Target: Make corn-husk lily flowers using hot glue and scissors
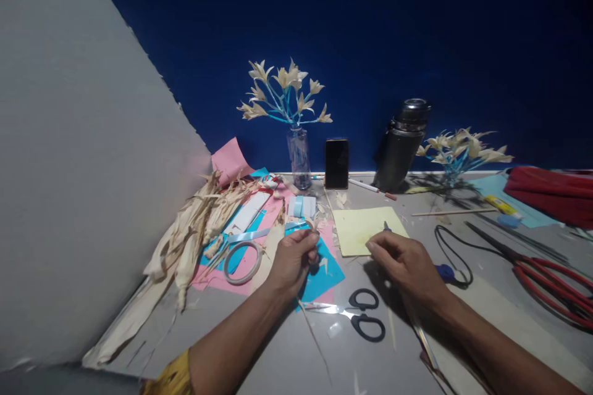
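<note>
My left hand (293, 259) is closed in a pinch above a blue paper sheet (324, 265), with a small pale piece showing at its fingertips. My right hand (407, 262) hovers at the lower right corner of a yellow paper (365, 228), fingers curled together; what they hold, if anything, I cannot make out. A dark pointed tip shows just beyond its fingers. Between my forearms lie black-handled scissors (365, 315). A ring of tape (242, 262) rests left of my left hand, beside dried husks (185, 247).
Against the blue wall stand a glass bottle (300, 160) of husk flowers, a phone (336, 163) and a dark flask (402, 148). More flowers (463, 148) are at the right, near a red cloth (549, 194). Red-handled shears (551, 284) and a black cord (451, 247) lie right of my right hand.
</note>
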{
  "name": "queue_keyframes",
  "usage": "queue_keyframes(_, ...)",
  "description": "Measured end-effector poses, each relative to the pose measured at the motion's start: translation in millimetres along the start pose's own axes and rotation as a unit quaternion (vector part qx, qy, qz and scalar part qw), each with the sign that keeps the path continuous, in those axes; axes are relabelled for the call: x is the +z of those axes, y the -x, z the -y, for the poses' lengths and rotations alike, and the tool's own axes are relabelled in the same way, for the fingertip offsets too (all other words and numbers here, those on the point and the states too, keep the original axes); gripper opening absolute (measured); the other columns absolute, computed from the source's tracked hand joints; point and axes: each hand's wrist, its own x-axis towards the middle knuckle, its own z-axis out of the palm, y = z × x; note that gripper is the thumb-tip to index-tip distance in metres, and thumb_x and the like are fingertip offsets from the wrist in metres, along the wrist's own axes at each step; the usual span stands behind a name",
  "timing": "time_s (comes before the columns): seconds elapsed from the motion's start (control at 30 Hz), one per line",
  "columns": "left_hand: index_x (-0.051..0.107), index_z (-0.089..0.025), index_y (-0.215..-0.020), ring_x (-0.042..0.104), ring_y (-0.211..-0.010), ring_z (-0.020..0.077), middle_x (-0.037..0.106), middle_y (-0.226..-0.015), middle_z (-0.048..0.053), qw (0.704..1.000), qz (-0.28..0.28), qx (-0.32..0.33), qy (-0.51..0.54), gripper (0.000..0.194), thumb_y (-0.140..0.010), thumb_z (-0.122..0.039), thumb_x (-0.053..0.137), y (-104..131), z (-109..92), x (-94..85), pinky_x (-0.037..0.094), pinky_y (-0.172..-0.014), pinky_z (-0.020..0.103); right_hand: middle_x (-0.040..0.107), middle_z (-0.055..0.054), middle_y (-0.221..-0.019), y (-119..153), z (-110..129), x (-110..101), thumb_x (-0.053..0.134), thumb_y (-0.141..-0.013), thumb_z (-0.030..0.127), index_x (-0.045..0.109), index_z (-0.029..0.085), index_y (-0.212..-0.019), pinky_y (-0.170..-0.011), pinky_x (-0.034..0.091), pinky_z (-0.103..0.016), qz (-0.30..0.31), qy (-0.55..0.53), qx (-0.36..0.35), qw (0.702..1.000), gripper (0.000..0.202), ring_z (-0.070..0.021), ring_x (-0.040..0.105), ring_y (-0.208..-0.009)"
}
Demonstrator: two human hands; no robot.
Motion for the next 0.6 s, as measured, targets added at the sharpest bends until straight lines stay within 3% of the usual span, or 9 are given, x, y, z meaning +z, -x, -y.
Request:
queue_keyframes(0.33,0.059,-0.015,-0.065,0.037,-0.044,0.0057,0.044,-0.052,-0.006,0.999,0.012,0.023,-0.032,0.026,-0.064,-0.03,0.081,-1.8,-0.6,-3.8,0.026,-0.044,0.02,0.067,-0.001,-0.068,-1.1,-9.1,4.0,0.051,-0.091,0.033,0.061,0.021,-0.072,-0.062,0.04,-0.028,0.002,0.056,-0.038,0.998,0.025,-0.017,0.06,-0.062)
queue_keyframes(0.43,0.062,-0.014,-0.06,0.04,-0.049,0.0063,0.048,-0.062,-0.002,0.986,0.002,0.107,-0.124,0.018,-0.067,-0.024,0.077,0.5,-0.6,-3.8,0.03,-0.045,0.02,0.067,0.0,-0.067,-0.2,-9.8,4.5,0.052,-0.092,0.032,0.062,0.021,-0.073,-0.062,0.04,-0.028,0.0,0.071,-0.053,0.996,0.024,-0.017,0.06,-0.062)
queue_keyframes(0.6,0.066,-0.016,-0.056,0.054,-0.067,0.0134,0.056,-0.078,0.004,0.935,-0.005,0.263,-0.237,0.018,-0.073,-0.02,0.07,5.5,2.0,-5.9,0.042,-0.052,0.024,0.068,0.0,-0.069,0.2,-8.7,4.3,0.053,-0.091,0.029,0.062,0.021,-0.073,-0.062,0.039,-0.028,-0.005,0.085,-0.068,0.994,0.022,-0.0168,0.061,-0.063)
